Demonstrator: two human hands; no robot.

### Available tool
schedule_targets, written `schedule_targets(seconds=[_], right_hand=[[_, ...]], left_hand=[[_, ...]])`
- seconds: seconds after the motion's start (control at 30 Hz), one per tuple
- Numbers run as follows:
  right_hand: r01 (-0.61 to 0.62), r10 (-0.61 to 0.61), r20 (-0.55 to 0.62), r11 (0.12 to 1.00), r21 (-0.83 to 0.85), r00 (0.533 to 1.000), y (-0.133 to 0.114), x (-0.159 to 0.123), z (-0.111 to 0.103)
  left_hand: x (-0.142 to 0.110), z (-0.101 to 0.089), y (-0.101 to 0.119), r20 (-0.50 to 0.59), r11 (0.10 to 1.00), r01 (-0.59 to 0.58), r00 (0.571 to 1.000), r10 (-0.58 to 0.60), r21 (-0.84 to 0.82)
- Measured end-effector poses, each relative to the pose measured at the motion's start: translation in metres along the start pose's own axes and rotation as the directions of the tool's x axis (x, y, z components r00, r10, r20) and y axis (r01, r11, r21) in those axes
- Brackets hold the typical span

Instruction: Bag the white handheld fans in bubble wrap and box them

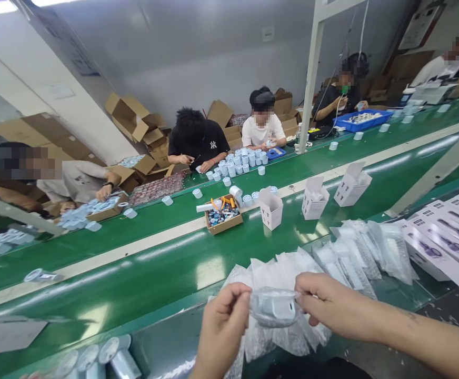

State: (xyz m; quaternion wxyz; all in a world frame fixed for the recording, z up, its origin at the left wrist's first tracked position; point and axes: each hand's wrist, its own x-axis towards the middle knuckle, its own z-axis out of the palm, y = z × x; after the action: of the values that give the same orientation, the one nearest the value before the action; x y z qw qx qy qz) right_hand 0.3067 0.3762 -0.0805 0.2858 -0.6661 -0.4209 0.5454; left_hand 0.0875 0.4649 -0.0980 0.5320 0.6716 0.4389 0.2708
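Note:
A clear plastic bag [259, 305] with a pale blue device [283, 309] inside is stretched between my two hands. My left hand [225, 326] pinches its left end with thumb and fingers. At the opposite end my right hand [328, 304] grips the plastic, fingers closed. The device lies sideways, with a small dark slot facing up. Under and behind my hands are several bubble-wrap bags [267, 271] in overlapping rows. More filled bags [348, 258] lie to the right, pale blue items showing through them.
A green conveyor belt [166, 279] crosses ahead, carrying small white boxes [271, 210] and pale blue cups [167, 200]. A carton of batteries and tools [225, 227] sits on the pale divider. Pale blue cylinders [125, 363] lie front left; printed boxes [430, 247] right. Several co-workers sit opposite.

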Motion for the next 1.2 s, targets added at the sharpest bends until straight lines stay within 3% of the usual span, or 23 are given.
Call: schedule_targets(seconds=[0.1, 0.17, 0.23, 0.3, 0.4, 0.5, 0.57, 0.6, 0.67, 0.77, 0.83, 0.9, 0.93, 0.97, 1.03, 1.1, 1.13, 1.2], right_hand=[[0.058, -0.066, 0.039, 0.982, 0.178, 0.997, -0.020, 0.012, -0.015], [0.062, -0.092, 0.062, 0.923, 0.381, 0.994, -0.026, 0.027, -0.014], [0.121, -0.187, 0.104, 0.884, 0.451, 0.977, -0.027, 0.042, -0.013], [0.237, -0.319, 0.170, 0.894, 0.380, 0.932, -0.025, 0.056, -0.023], [0.426, -0.459, 0.259, 0.887, 0.175, 0.850, -0.019, 0.085, -0.074], [0.517, -0.506, 0.112, 0.848, -0.120, 0.855, -0.008, 0.143, -0.145], [0.445, -0.476, -0.022, 0.837, -0.319, 0.879, 0.002, 0.192, -0.181], [0.438, -0.473, -0.021, 0.830, -0.345, 0.881, 0.007, 0.215, -0.191], [0.468, -0.485, 0.037, 0.818, -0.336, 0.874, 0.017, 0.251, -0.197], [0.541, -0.538, 0.094, 0.793, -0.281, 0.838, 0.034, 0.274, -0.185], [0.549, -0.554, 0.058, 0.795, -0.258, 0.830, 0.046, 0.276, -0.174], [0.531, -0.549, -0.005, 0.810, -0.247, 0.836, 0.058, 0.276, -0.164], [0.521, -0.544, -0.035, 0.818, -0.244, 0.838, 0.063, 0.277, -0.160], [0.513, -0.540, -0.061, 0.824, -0.241, 0.839, 0.068, 0.279, -0.156], [0.505, -0.538, -0.101, 0.831, -0.234, 0.837, 0.074, 0.284, -0.149], [0.510, -0.544, -0.123, 0.829, -0.228, 0.830, 0.077, 0.288, -0.145], [0.516, -0.550, -0.127, 0.826, -0.227, 0.825, 0.078, 0.289, -0.143], [0.529, -0.562, -0.127, 0.819, -0.224, 0.817, 0.077, 0.290, -0.142]], left_hand=[[0.015, -0.011, 0.007, -0.058, 0.982, -0.184, 0.982, 0.181, -0.050], [0.030, -0.007, 0.010, 0.037, 0.949, -0.313, 0.949, 0.312, 0.028], [0.050, 0.005, 0.012, 0.224, 0.951, -0.289, 0.940, 0.259, 0.114], [0.072, 0.021, 0.014, 0.384, 0.960, -0.210, 0.915, 0.127, 0.183], [0.101, 0.035, 0.016, 0.448, 0.934, -0.232, 0.890, 0.091, 0.272], [0.127, 0.031, 0.017, 0.261, 0.954, -0.179, 0.959, 0.114, 0.240], [0.148, 0.028, 0.018, 0.066, 0.996, -0.005, 0.998, -0.002, 0.093], [0.161, 0.028, 0.020, -0.026, 0.997, 0.081, 0.996, -0.081, -0.009], [0.189, 0.035, 0.025, -0.154, 0.963, 0.162, 0.968, -0.197, -0.213], [0.232, 0.057, 0.032, -0.236, 0.923, 0.085, 0.954, -0.184, -0.376], [0.253, 0.072, 0.030, -0.281, 0.960, 0.041, 0.952, -0.121, -0.277], [0.260, 0.082, 0.025, -0.329, 0.999, -0.008, 0.944, 0.024, 0.050], [0.258, 0.085, 0.021, -0.331, 0.961, -0.036, 0.935, 0.129, 0.274], [0.252, 0.088, 0.019, -0.297, 0.866, -0.060, 0.926, 0.234, 0.496], [0.238, 0.094, 0.018, -0.115, 0.568, -0.113, 0.930, 0.350, 0.815], [0.228, 0.102, 0.025, 0.113, 0.281, -0.198, 0.949, 0.293, 0.939], [0.227, 0.106, 0.030, 0.206, 0.186, -0.251, 0.950, 0.233, 0.950], [0.236, 0.115, 0.043, 0.276, 0.100, -0.290, 0.952, 0.132, 0.952]])
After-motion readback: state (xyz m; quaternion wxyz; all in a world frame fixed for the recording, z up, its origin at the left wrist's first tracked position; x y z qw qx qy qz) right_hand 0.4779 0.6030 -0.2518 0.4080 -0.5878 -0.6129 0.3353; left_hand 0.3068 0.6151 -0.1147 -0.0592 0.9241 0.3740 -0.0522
